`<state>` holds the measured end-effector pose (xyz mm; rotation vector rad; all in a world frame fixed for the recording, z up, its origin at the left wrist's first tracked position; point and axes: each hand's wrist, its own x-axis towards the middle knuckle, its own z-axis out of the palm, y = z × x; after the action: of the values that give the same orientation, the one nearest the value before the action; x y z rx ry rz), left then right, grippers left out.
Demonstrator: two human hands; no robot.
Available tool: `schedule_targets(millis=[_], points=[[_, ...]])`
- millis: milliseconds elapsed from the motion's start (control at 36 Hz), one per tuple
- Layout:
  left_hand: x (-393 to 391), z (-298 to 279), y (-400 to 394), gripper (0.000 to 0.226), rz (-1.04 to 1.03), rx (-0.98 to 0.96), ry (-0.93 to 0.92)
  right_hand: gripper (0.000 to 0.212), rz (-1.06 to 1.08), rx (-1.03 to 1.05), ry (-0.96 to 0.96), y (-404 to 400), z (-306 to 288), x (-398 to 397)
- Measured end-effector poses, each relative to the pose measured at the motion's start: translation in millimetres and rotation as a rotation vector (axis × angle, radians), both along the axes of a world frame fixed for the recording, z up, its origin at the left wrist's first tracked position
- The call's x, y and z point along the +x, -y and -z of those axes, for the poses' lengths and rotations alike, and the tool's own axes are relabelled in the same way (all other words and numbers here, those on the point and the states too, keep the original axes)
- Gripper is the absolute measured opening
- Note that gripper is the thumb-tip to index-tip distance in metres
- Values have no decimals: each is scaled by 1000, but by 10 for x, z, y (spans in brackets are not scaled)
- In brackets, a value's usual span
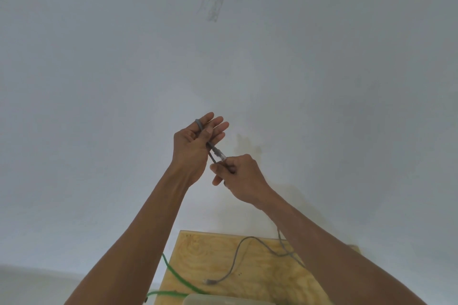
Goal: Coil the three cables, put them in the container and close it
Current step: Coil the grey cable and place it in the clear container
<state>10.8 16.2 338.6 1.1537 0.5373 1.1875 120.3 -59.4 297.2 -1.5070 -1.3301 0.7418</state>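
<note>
Nearest, a green cable point(177, 277) and a grey cable's point(238, 252) slack lie on the plywood board point(252, 265); above, my right hand point(239, 177) pinches that cable near its plug point(220, 154), my left hand point(195, 146) thumb-clamping a loop across straight fingers.

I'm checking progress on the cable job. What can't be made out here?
- Container: head view, cut off by the bottom edge; open or closed unknown.
- Green cable: partly behind the left arm.
- Third cable: not seen.
- Grey cable: its run below the right hand is hidden by that arm.
</note>
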Motion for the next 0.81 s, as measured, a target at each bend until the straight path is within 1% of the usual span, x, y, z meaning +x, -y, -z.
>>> schedule_targets(millis=[83,167,278,333,389,417,472,528,583,639,694,750,806], points=[[-3,52,-7,31,-59,44,-46,26,-16,-32,111,22,-32,19],[-28,53,-38,35,-139,115,-136,25,-61,-95,241,54,-26,22],[-104,19,-18,34,-181,229,-281,22,-70,-75,383,105,-101,27],[-140,18,4,39,-154,275,-385,18,-71,-56,520,117,-235,52],[-153,28,17,30,-105,281,-469,15,-61,-35,691,123,-430,98],[-156,34,27,32,-82,287,-507,13,-49,-12,768,121,-538,132],[-158,49,72,46,-15,336,-560,12,-40,41,866,106,-752,216],[-147,76,146,60,71,384,-608,15,-54,76,895,76,-938,303],[-108,99,222,71,146,361,-624,14,-98,115,845,14,-1061,392],[-73,91,292,76,219,284,-558,13,-198,169,680,-65,-1125,477],[-53,49,347,69,292,191,-443,16,-280,210,468,-129,-1125,550],[-50,-3,371,61,355,124,-337,19,-302,241,293,-169,-1088,608],[-58,-40,372,53,417,82,-262,16,-314,246,128,-204,-998,639]])
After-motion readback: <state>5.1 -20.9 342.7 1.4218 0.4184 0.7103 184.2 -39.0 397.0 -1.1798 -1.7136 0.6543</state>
